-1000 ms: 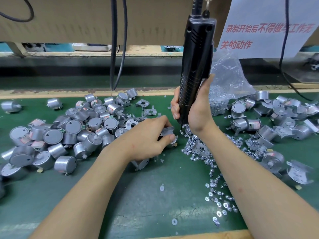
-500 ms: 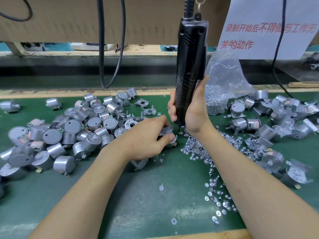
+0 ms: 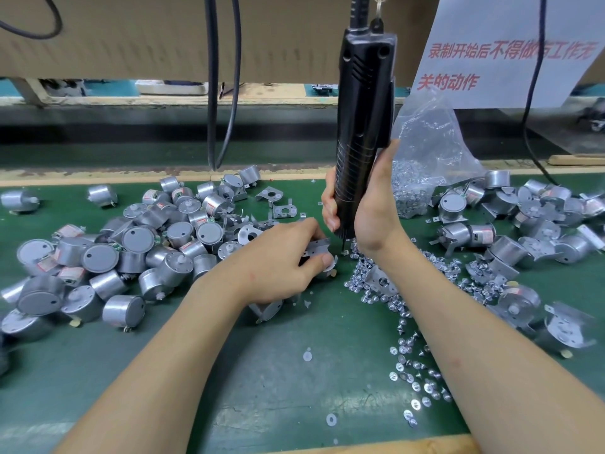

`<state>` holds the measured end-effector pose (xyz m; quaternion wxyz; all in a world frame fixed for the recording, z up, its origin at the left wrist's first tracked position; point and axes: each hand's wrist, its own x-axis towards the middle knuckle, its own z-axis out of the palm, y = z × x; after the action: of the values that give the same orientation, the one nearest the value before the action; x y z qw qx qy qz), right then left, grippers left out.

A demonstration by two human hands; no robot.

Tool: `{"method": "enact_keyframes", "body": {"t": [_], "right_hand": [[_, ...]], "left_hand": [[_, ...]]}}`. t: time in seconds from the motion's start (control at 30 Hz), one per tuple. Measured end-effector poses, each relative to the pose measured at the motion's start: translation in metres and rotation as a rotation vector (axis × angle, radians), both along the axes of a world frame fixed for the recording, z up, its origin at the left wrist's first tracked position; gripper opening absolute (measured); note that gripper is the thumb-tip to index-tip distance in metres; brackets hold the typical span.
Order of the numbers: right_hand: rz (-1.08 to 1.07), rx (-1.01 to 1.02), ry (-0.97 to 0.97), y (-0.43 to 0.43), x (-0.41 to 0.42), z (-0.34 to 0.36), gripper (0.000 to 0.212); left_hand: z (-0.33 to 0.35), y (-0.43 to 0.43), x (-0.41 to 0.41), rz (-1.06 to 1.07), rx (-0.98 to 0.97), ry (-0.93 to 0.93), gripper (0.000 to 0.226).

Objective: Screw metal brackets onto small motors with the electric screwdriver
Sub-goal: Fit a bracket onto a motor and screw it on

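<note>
My right hand grips the black electric screwdriver, which hangs upright from a cable; its bit tip points down at the edge of the screw pile, just right of a metal bracket. My left hand pinches that bracket against a small silver motor, which is mostly hidden under the fingers. Loose silver screws lie in a heap right of the motor, under my right wrist.
A heap of bare motors covers the left of the green mat. Loose brackets lie behind my left hand. Motors with brackets pile at the right. A clear bag of screws stands behind the screwdriver. Black cables hang down.
The screwdriver and my right hand have shifted slightly left and down, bringing the bit closer to the bracket. My left hand stays on the motor and bracket.
</note>
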<state>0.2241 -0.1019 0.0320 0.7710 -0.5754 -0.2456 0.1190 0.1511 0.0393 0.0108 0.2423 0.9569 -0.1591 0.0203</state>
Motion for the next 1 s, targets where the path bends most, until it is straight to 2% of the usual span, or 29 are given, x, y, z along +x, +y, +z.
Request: {"method": "enact_keyframes", "body": {"t": [0.6, 0.67, 0.8, 0.83, 1.0], "right_hand": [[0.006, -0.008, 0.032, -0.0001, 0.0009, 0.0004, 0.083], [0.005, -0.009, 0.023, -0.0001, 0.0006, 0.0003, 0.083], [0.003, -0.005, 0.022, 0.0002, 0.0004, 0.0015, 0.083], [0.002, -0.007, 0.019, -0.0001, 0.0003, 0.0017, 0.083], [0.004, -0.022, -0.002, -0.0018, -0.0014, 0.0029, 0.083]], "left_hand": [[0.0005, -0.0009, -0.0003, 0.008, -0.005, 0.005, 0.022], [0.0003, -0.0006, 0.0000, 0.003, 0.000, -0.001, 0.030], [0.0015, -0.0007, -0.0009, 0.032, 0.003, 0.040, 0.064], [0.0016, -0.0011, -0.0009, 0.046, -0.003, 0.049, 0.065], [0.0030, -0.0030, -0.0003, 0.048, -0.016, 0.034, 0.043]]}}
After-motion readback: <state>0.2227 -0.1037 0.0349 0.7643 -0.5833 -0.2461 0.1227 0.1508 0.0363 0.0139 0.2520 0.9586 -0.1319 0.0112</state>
